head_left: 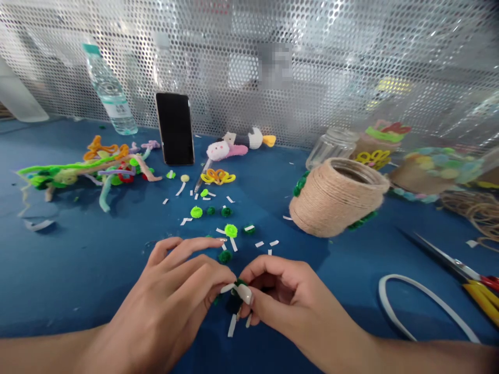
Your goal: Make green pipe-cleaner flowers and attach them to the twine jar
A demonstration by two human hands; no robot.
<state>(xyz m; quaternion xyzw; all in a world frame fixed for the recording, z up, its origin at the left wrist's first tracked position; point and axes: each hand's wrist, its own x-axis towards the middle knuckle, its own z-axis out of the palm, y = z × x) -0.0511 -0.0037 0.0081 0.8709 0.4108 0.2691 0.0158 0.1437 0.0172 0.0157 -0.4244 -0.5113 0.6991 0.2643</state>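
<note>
My left hand [175, 296] and my right hand [288, 301] meet at the bottom middle, their fingertips pinched on a small dark green fuzzy piece [240, 283]. White strips show at the fingertips, and one white strip [232, 325] lies just below. Beyond my hands, small pompoms are scattered among bits of white tape: a dark green one [225, 256], a bright green one [231, 231] and another bright green one [196, 212]. A yellow fuzzy flower shape [218, 177] lies farther back.
Twine-wrapped jar [335, 200] tilted on the blue table, right of centre. Phone [175, 130] and water bottle [113, 98] stand at the back. Pipe-cleaner pile [113, 169] on the left. Scissors [460, 267] and a white ring-shaped strip [424, 297] on the right.
</note>
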